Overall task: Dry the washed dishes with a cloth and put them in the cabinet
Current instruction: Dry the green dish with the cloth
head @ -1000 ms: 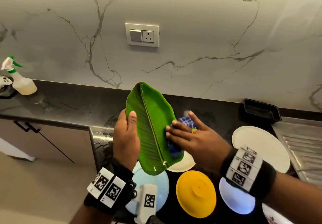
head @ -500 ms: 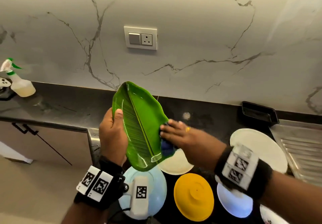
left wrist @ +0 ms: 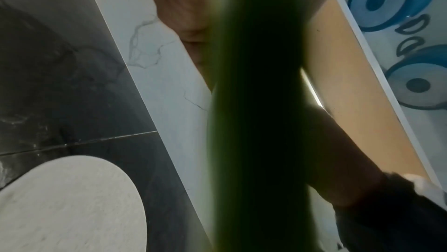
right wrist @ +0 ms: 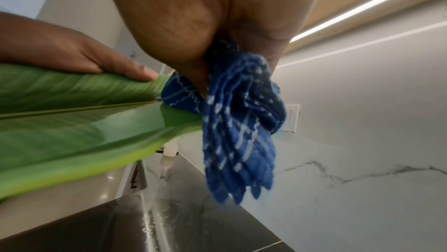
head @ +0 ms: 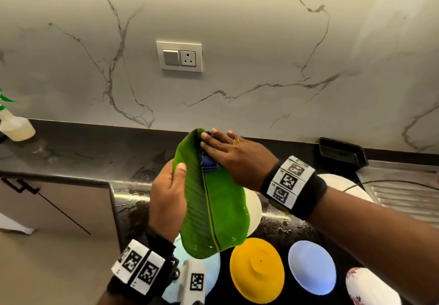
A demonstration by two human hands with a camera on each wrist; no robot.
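Home kitchen: black granite countertop (head: 78,159) w/ marble-look backsplash (head: 237,31), wall switch/socket (head: 179,56), steel sink drainboard (head: 403,186), spray bottle (head: 15,127), washed plates (head: 257,270) on counter.

I see a wet black stone counter (head: 95,159) carrying everything. From its middle, a spray bottle (head: 16,127) stands at nine o'clock and a black tray (head: 342,153) at two. At five lie a yellow plate (head: 257,271), a pale blue plate (head: 312,270) and a flowered dish (head: 370,288); a white plate (head: 254,207) sits beside them.
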